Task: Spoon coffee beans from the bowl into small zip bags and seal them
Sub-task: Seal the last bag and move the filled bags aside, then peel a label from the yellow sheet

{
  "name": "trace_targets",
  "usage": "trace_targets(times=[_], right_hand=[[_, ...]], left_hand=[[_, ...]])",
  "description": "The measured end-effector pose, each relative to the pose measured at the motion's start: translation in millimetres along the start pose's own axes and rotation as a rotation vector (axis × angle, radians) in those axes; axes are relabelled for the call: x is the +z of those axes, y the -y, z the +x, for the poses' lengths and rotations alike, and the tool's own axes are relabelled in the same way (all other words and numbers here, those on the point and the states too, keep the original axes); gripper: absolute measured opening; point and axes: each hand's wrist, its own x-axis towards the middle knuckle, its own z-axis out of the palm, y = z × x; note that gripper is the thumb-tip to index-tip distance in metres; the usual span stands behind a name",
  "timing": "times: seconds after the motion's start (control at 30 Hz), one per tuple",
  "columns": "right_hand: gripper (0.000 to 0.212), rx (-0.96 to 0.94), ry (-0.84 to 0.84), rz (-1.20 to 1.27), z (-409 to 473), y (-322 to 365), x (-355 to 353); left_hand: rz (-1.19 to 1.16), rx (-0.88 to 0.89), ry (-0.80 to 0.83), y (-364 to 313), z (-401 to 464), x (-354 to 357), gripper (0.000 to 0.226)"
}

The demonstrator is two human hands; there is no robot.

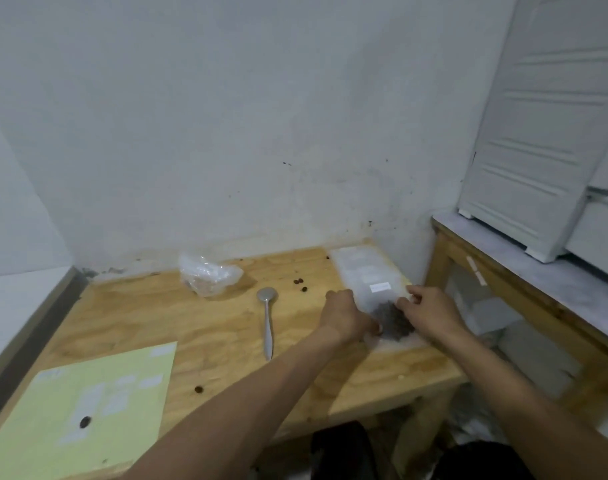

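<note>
Gripping a zip bag (385,299) at the right end of the wooden worktop (226,327): left hand (344,315) fingers curled on its left edge, right hand (429,315) pinching the right side. Coffee beans (392,322) sit inside between the hands. Spoon (268,320) lies just left, untouched. Crumpled plastic bag (207,273) near the wall; stray beans (299,282) scattered; green sheet (88,403) at front left.

the wooden bench (226,327) carries a metal spoon (268,320) just left of the hands (344,317), crumpled clear plastic (207,275) beyond it, a pale green sheet (88,410) far left and nearer, loose coffee beans (300,283), and a bean-filled zip bag (392,323) under the hands.
</note>
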Motion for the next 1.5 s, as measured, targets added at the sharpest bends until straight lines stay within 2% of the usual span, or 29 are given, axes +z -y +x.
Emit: trace_targets(times=[0.23, 0.37, 0.47, 0.53, 0.63, 0.77, 0.87, 1.0, 1.07, 1.13, 1.2, 1.3, 1.4, 1.5], right_hand=[[0.043, 0.005, -0.033, 0.004, 8.6, -0.4, 4.2], [0.044, 0.017, -0.033, -0.024, 11.7, -0.8, 4.5], [0.047, 0.015, -0.057, -0.036, 12.5, 1.9, 4.7], [0.049, -0.010, -0.113, -0.039, 12.7, 6.4, 4.2], [0.049, -0.086, -0.170, -0.059, 15.2, 17.9, 4.6], [0.043, -0.209, -0.176, -0.070, 14.1, 47.6, 13.0], [0.039, -0.287, -0.124, -0.087, 12.5, 72.2, 29.4], [0.037, -0.344, 0.013, -0.133, 12.5, 100.3, 59.1], [0.039, -0.364, 0.070, -0.183, 11.2, 112.4, 73.5], [0.041, -0.367, 0.104, -0.220, 11.7, 122.1, 87.7], [0.040, -0.370, 0.118, -0.252, 14.1, 128.9, 100.5], [0.033, -0.348, 0.116, -0.298, 22.1, 129.0, 117.7], [0.019, -0.332, 0.078, -0.326, 25.2, 125.8, 125.4], [0.019, -0.298, 0.066, -0.259, 27.3, 126.0, 127.7]], left_hand=[[-0.085, -0.034, -0.003, 0.5, 2.9, -3.2, 0.035], [-0.148, -0.046, 0.014, 4.0, 3.9, -2.4, 0.048], [-0.189, -0.024, 0.011, 5.6, 2.6, -6.4, 0.048], [-0.177, 0.006, -0.045, 2.8, -3.3, -15.0, 0.049], [-0.079, 0.068, -0.213, 9.0, -7.3, -36.7, 0.060], [0.124, 0.111, -0.438, 38.7, -12.8, -78.6, 0.040], [0.253, 0.074, -0.533, 70.7, -22.0, -112.4, 0.030], [0.411, -0.035, -0.459, 119.2, -30.6, -133.4, 0.021], [0.467, 0.012, -0.418, 139.0, -34.5, -131.6, 0.030], [0.488, 0.080, -0.392, 153.4, -36.9, -128.1, 0.028], [0.489, 0.109, -0.366, 161.7, -37.9, -124.8, 0.035], [0.528, 0.106, -0.313, 166.3, -33.9, -123.9, 0.060], [0.583, 0.094, -0.267, 166.0, -29.6, -125.5, 0.059], [0.581, 0.100, -0.282, 169.6, -25.0, -123.6, 0.057]])
